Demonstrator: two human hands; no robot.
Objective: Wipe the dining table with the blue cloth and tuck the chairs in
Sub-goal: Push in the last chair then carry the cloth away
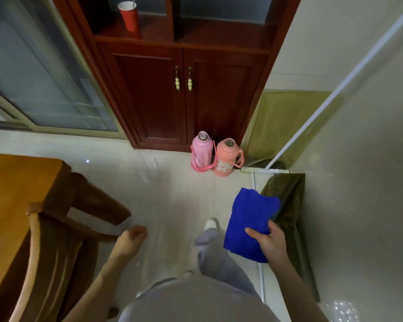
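Observation:
The blue cloth [248, 223] hangs folded in my right hand [269, 242], over the floor at the lower right. My left hand [130, 240] is loosely curled with nothing in it, just right of a wooden chair [63, 240] whose curved back rail runs down the lower left. That chair stands against the dining table [16, 182], an orange-brown wooden top at the left edge. My legs and a white shoe show between my hands.
A dark red cabinet [184, 89] stands ahead, with a pink flask [201, 149] and an orange flask [227, 158] on the floor before it. A glass door [296, 224] is at the right. A red cup [129, 16] sits on the shelf.

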